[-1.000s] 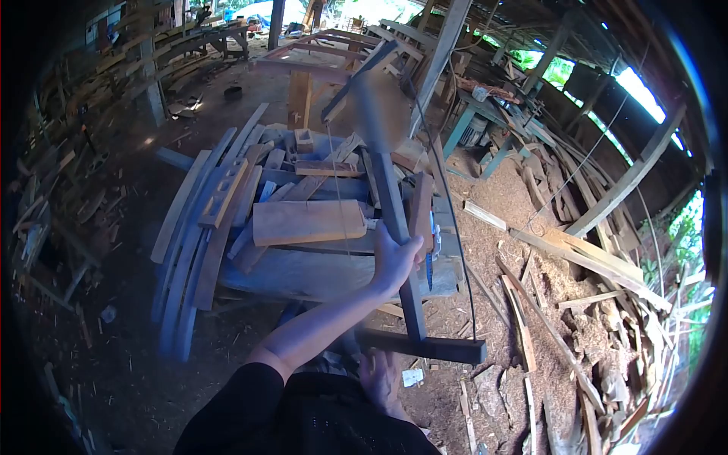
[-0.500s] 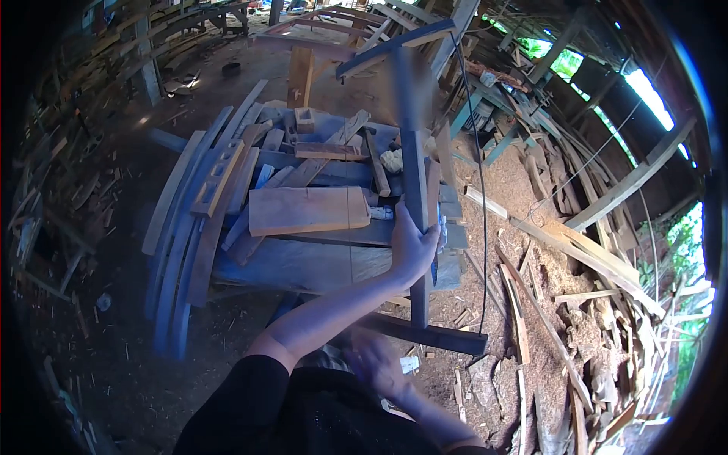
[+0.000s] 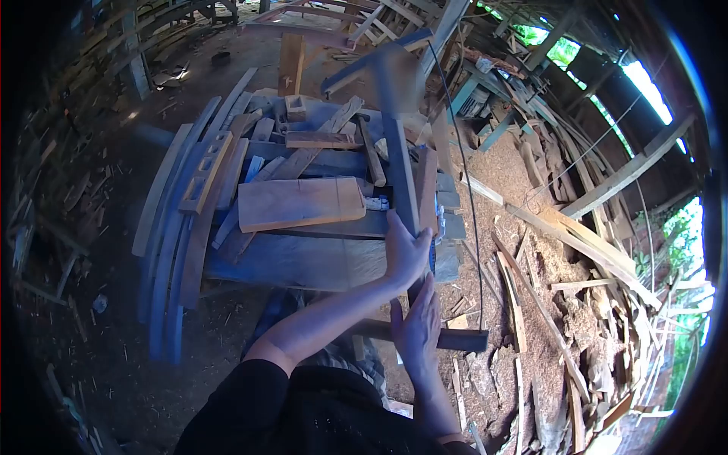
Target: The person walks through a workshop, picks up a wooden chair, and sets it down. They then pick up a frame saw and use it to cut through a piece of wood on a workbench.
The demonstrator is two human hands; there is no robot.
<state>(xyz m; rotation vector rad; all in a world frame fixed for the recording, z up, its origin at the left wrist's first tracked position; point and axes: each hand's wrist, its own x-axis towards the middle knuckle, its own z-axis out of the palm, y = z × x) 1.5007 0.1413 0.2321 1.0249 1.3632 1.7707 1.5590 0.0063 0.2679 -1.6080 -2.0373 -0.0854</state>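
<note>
A dark wooden I-shaped frame [image 3: 403, 178] stands tilted in front of me, with a long middle bar, a crossbar at each end and a thin dark line along its right side. My left hand [image 3: 407, 252] is closed round the middle bar. Just below it, my right hand [image 3: 418, 330] lies against the lower part of the bar near the bottom crossbar [image 3: 462, 340], its fingers stretched upward and its thumb apart. The frame's upper end is blurred. Left of the hands, a thick wooden block [image 3: 301, 205] lies on the cluttered workbench [image 3: 303, 262].
Long curved boards [image 3: 171, 250] lie along the bench's left side. A slotted wood piece [image 3: 206, 173] and a hammer [image 3: 371, 152] are on the bench. Sawdust [image 3: 497, 174], planks and offcuts cover the ground at right. An upright wood block [image 3: 290, 64] stands beyond the bench.
My right hand has risen from near my lap to the lower part of the bar. The frame's top has shifted left and slightly down, and the view has moved slightly.
</note>
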